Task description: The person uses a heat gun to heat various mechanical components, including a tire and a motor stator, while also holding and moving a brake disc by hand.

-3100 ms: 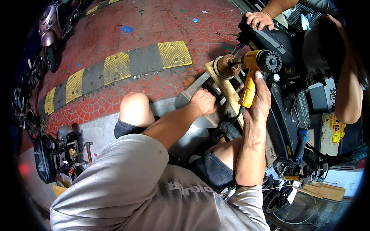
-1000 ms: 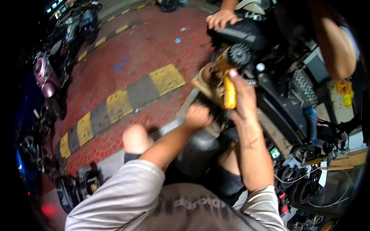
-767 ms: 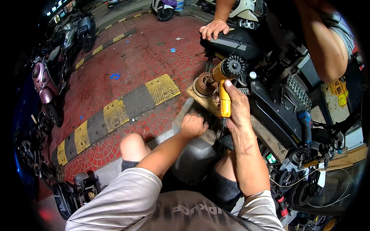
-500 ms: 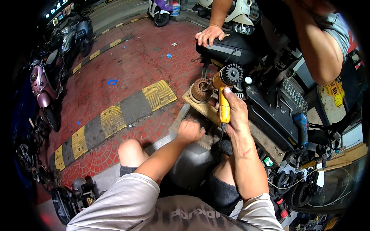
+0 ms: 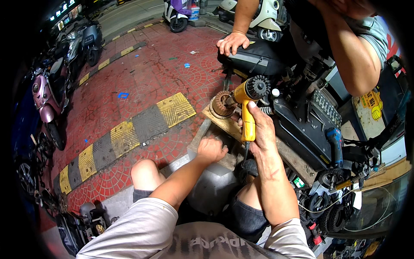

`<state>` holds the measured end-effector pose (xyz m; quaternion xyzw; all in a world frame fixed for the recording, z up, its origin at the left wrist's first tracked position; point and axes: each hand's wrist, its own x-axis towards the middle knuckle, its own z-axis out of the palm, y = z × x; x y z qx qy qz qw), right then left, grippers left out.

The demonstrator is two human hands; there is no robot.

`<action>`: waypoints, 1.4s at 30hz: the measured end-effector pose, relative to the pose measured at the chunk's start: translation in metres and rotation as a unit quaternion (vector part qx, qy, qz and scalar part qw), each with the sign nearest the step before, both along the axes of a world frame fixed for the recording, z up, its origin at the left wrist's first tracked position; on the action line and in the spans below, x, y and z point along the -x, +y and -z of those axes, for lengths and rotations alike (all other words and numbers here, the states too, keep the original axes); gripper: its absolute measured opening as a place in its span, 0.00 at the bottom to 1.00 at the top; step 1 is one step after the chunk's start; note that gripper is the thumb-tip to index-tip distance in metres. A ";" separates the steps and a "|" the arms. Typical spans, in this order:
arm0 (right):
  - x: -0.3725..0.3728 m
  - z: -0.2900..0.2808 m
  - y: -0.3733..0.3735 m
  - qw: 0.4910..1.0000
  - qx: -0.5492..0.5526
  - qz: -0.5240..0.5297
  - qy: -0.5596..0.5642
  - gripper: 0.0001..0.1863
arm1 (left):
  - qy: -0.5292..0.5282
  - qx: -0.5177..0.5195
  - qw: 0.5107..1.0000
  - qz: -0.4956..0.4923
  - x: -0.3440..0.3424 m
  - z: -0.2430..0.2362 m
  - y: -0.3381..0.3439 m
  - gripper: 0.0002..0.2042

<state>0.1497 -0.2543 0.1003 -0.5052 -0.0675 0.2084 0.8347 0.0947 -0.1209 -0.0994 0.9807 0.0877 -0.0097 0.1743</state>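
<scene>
My right hand (image 5: 263,129) is wrapped around the handle of a yellow heat gun (image 5: 249,118) with a black ribbed rear end. Its metal nozzle points left into a round, copper-coloured wound part (image 5: 222,103), which looks like a motor stator. That part sits at the far end of a wooden board (image 5: 235,126). Closed into a fist, my left hand (image 5: 211,150) rests by a worn block (image 5: 227,162) below the board. Whether its curled fingers hold anything is hidden. A dark cord runs down from the heat gun's handle.
A co-worker's hand (image 5: 233,43) lies on a black seat (image 5: 254,58) just beyond the stator. Loose tools lie on a black scooter deck (image 5: 297,125) at right, beside a blue power tool (image 5: 335,144). A yellow-black speed bump (image 5: 142,125) crosses the red paving; parked scooters (image 5: 45,97) stand left.
The view has shifted slightly. The heat gun's nozzle remains at the stator with a small change of tilt, and my left hand stays in the same place.
</scene>
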 end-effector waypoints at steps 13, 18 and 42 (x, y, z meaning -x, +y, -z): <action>-0.006 0.005 0.001 1.000 -0.003 0.002 0.001 0.18 | -0.045 0.007 0.999 0.003 0.003 0.001 0.002 0.24; -0.004 0.001 0.002 1.000 -0.001 -0.003 0.002 0.18 | -0.037 0.004 0.999 0.006 0.002 0.001 0.002 0.23; 0.000 -0.003 0.008 0.999 -0.033 0.001 -0.034 0.21 | -0.037 -0.011 0.999 -0.007 0.003 0.001 0.000 0.23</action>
